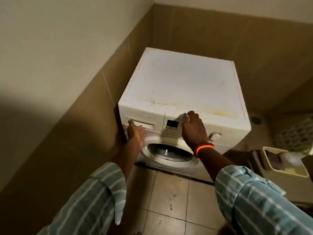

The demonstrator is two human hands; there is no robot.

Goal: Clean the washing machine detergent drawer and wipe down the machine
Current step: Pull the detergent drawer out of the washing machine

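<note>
Washer (183,82): white front-loader in the tiled corner, flat top speckled and yellow-stained near the front edge.
Drawer (144,123): shut, at the panel's left end; rectangular plastic face.
Left hand (136,133): my palm open, fingers loose, tips at the drawer recess; contact unclear.
Right hand (194,128): spread, gripping nothing, fingertips on the top's front edge, covering part of the panel; beaded orange bracelet (203,148).
Display (172,124): dark, unreadable.
Basket (284,161): right edge, blurred contents.

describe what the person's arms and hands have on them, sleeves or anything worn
Both arms wear long, loose shirt sleeves in pale teal-green with thin white stripes: left sleeve, right sleeve. The right wrist carries beaded bracelets, one bright orange beside a darker reddish one. The left hand and right hand are bare, no gloves.
</note>
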